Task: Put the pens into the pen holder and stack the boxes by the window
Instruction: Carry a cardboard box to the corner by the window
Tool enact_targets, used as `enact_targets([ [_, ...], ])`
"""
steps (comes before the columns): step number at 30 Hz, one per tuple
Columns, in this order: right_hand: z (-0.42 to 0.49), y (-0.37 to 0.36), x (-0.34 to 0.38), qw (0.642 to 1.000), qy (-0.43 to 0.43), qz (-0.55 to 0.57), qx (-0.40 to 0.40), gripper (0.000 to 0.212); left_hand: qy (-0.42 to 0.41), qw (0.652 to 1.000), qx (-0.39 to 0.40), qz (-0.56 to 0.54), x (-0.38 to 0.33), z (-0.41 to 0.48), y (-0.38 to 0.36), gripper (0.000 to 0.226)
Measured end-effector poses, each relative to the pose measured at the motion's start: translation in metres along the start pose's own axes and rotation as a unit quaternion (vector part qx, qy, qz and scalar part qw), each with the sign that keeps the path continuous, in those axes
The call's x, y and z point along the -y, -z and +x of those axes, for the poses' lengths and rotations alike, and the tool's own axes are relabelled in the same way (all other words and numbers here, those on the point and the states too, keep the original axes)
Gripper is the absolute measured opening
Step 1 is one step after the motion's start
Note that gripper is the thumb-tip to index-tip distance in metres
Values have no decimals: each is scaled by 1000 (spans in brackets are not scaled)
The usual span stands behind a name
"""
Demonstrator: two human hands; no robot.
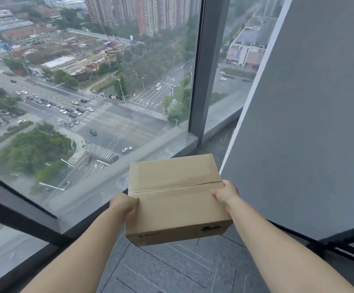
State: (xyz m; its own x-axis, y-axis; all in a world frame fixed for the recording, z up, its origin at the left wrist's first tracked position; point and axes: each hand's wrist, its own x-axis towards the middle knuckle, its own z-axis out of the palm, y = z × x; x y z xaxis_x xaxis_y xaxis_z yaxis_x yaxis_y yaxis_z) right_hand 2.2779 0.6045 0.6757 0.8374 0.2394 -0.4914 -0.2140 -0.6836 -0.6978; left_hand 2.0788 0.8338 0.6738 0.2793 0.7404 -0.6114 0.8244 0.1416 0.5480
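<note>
Hands, two, bare, both engaged on one item. Left hand [125, 205]: curled against the left side wall of the cardboard box [177, 199], fingers wrapped under and out of sight, knuckles toward the camera. Right hand [225, 192]: pressed to the right side wall near the top seam, thumb lying along the upper edge. Both forearms reach forward from the lower corners of the view, nearly straight, converging on the box.

Cardboard box: one, plain brown, closed. Top flaps meet at a centre seam sealed with clear tape. Contents not visible. Near face carries small dark print at the left and a dark graphic at the right. Held between the two hands, clear of the floor [172, 269], tilted slightly with the near right corner lower.

Location: over grey carpet tiles in the corner formed by the window [87, 92] and a grey wall panel [309, 123]. Window sill [161, 152] runs just beyond the box's far edge. Dark window mullion [203, 70] stands upright behind the box. Street and buildings show through the glass far below.
</note>
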Motion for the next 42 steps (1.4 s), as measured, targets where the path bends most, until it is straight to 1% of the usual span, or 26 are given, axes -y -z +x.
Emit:
enact_targets([
  [4, 78, -19, 14, 999, -31, 34, 19, 20, 8, 999, 5, 41, -44, 76, -25, 22],
  [8, 171, -49, 10, 998, -44, 40, 20, 22, 15, 998, 18, 66, -63, 168, -63, 27],
  [11, 242, -82, -6, 998, -48, 36, -5, 27, 14, 994, 16, 104, -73, 236, -104, 9],
  [13, 284, -103, -19, 997, -56, 42, -18, 35, 8, 992, 19, 124, -76, 280, -134, 8],
  [14, 305, -113, -29, 997, -61, 40, -21, 37, 2, 991, 20, 135, -75, 304, -150, 12],
  [16, 350, -135, -53, 998, -57, 25, -25, 32, -10, 989, 24, 143, -67, 351, -181, 18],
  [18, 397, -162, -84, 999, -38, 16, -33, 28, -28, 988, 26, 151, -52, 395, -214, 12],
  [19, 418, -176, -98, 999, -28, 15, -38, 30, -36, 987, 21, 152, -42, 416, -232, 10],
  [22, 471, -215, -139, 999, -17, 10, -43, 44, -46, 988, 5, 145, -10, 476, -283, 15],
  [25, 523, -245, -174, 999, 10, -18, -37, 49, -46, 989, 16, 136, 11, 527, -322, 19],
  [27, 553, -256, -189, 999, 15, -25, -37, 47, -51, 989, 23, 133, 19, 551, -342, 22],
  [32, 599, -271, -207, 998, 31, -51, -34, 45, -74, 989, 8, 129, 27, 581, -370, 27],
  [36, 616, -276, -212, 997, 3, -75, -33, 52, -69, 994, 23, 86, 26, 590, -377, 16],
  [38, 617, -276, -207, 990, -2, -130, -46, 46, -57, 996, 13, 68, 25, 589, -380, 12],
  [40, 617, -277, -200, 977, -3, -205, -67, 36, -53, 994, -20, 96, 23, 583, -386, 13],
  [41, 616, -277, -194, 973, -9, -220, -73, 39, -50, 991, -38, 119, 20, 580, -392, 15],
  [42, 615, -278, -190, 970, -18, -231, -73, 43, -41, 990, -41, 127, 18, 575, -399, 19],
])
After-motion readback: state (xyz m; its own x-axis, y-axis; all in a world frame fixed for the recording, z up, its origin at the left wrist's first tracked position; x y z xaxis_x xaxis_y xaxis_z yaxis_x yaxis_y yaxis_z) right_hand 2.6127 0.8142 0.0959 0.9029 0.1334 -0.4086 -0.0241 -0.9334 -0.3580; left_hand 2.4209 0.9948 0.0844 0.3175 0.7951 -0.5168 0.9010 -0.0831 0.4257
